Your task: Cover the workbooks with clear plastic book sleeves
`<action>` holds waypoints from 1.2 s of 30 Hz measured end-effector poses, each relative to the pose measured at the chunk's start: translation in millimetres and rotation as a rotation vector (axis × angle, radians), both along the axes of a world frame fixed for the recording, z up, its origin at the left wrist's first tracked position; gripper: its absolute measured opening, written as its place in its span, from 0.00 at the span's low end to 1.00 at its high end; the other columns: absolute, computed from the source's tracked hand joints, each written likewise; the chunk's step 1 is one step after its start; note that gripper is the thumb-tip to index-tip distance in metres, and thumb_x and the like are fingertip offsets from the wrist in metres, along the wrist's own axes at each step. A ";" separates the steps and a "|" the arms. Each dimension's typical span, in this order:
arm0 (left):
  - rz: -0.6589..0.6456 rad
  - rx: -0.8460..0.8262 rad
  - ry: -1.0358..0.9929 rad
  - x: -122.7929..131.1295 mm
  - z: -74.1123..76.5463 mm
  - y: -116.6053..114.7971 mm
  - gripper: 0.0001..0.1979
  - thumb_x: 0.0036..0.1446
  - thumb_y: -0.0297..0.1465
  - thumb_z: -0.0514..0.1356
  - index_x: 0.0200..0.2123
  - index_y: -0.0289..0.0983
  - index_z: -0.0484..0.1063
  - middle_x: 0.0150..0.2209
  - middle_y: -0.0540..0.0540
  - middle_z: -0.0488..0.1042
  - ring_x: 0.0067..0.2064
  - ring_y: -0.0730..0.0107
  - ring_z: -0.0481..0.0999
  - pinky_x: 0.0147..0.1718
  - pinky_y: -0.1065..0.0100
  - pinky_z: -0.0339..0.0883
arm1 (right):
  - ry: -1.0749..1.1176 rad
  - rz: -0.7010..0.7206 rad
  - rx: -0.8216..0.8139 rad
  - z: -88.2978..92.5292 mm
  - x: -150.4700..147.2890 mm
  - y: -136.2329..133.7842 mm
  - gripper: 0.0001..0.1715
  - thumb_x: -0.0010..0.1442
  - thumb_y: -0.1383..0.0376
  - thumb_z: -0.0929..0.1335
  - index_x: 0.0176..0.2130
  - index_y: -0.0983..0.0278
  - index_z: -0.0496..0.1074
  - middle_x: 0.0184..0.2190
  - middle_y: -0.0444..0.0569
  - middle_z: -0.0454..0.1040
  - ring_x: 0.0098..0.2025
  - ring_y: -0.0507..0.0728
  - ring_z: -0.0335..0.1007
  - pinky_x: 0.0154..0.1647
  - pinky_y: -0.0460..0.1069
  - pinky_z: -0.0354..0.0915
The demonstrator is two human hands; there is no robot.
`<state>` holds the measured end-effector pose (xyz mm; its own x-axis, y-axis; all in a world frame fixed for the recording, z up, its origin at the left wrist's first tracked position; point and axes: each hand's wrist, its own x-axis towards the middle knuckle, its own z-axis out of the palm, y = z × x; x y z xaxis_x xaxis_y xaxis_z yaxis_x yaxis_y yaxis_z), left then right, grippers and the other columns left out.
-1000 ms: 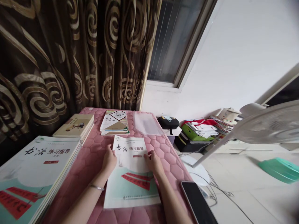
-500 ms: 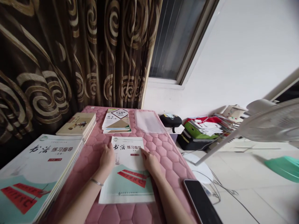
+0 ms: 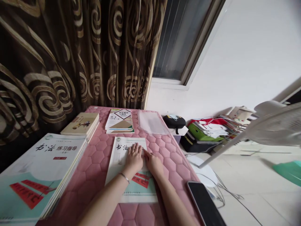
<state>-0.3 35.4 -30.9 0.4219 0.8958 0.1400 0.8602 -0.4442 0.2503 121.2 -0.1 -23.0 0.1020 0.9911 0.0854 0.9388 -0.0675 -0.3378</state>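
Observation:
A thin white and green workbook (image 3: 122,157) with red banners on its cover lies in the middle of the pink quilted table (image 3: 98,163). My left hand (image 3: 134,157) lies flat on the cover, fingers stretched out, a thin bracelet on the wrist. My right hand (image 3: 152,161) rests beside it at the book's right edge, fingers on the cover and touching the left hand.
A stack of the same workbooks (image 3: 42,169) sits at the left. A beige book pile (image 3: 82,123), another small book stack (image 3: 119,121) and a clear folder (image 3: 151,122) lie at the back. A black phone (image 3: 205,204) lies at the right edge. A fan (image 3: 270,125) stands right.
My left hand moved from the book's left edge onto the middle of the cover, next to my right hand. The book stayed on the table.

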 end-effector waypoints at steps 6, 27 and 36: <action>0.085 0.108 0.039 -54.3 -11.1 14.7 0.29 0.66 0.36 0.45 0.66 0.29 0.56 0.69 0.36 0.53 0.70 0.56 0.52 0.67 0.53 0.45 | -0.026 -0.030 -0.018 -2.5 -2.5 1.4 0.24 0.71 0.60 0.57 0.61 0.54 0.67 0.43 0.53 0.79 0.41 0.56 0.77 0.41 0.47 0.65; -0.207 0.162 0.026 -71.9 -32.5 -102.4 0.30 0.64 0.37 0.50 0.67 0.36 0.56 0.70 0.40 0.51 0.70 0.56 0.53 0.66 0.51 0.52 | -0.070 -0.055 -0.008 -2.0 -6.7 -1.5 0.24 0.71 0.59 0.57 0.61 0.53 0.68 0.43 0.51 0.78 0.39 0.55 0.76 0.40 0.46 0.64; -0.060 0.254 0.040 -133.4 -36.8 -97.0 0.31 0.62 0.36 0.51 0.67 0.37 0.55 0.69 0.40 0.53 0.68 0.56 0.56 0.65 0.52 0.55 | -0.155 -0.097 -0.031 10.9 -16.2 -5.4 0.25 0.70 0.61 0.56 0.62 0.55 0.67 0.46 0.56 0.76 0.44 0.59 0.73 0.45 0.51 0.64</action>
